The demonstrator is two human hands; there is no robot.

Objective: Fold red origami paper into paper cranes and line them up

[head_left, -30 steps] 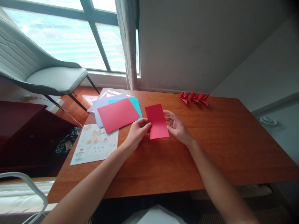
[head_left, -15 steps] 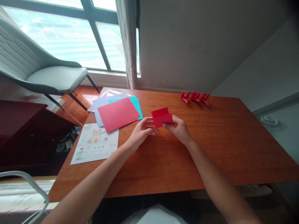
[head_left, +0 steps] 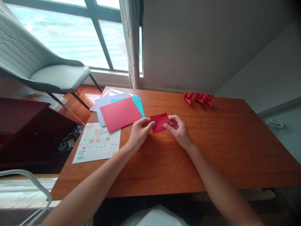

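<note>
A small folded piece of red paper [head_left: 160, 123] is held over the middle of the table, its back layer showing as a narrow strip along the top. My left hand [head_left: 141, 128] pinches its left edge, thumb in front and fingers behind. At the opposite edge, my right hand [head_left: 179, 129] grips it the same way. To the left lies a stack of paper with a red sheet [head_left: 121, 113] on top, and a turquoise sheet [head_left: 138, 105] and lavender sheets [head_left: 101, 116] show beneath. Folded red paper figures [head_left: 198, 97] stand near the table's back edge.
A white sheet with a printed bear [head_left: 96, 147] lies at the left of the wooden table [head_left: 225, 147]. Beyond that side stands a grey chair [head_left: 58, 77] by the window. A curtain [head_left: 131, 47] hangs behind the table, and a white curved tube [head_left: 30, 179] is at the lower left.
The red paper's open flap has come down nearly flat against the front layer. My left hand has closed on the left edge, where its fingers were apart before.
</note>
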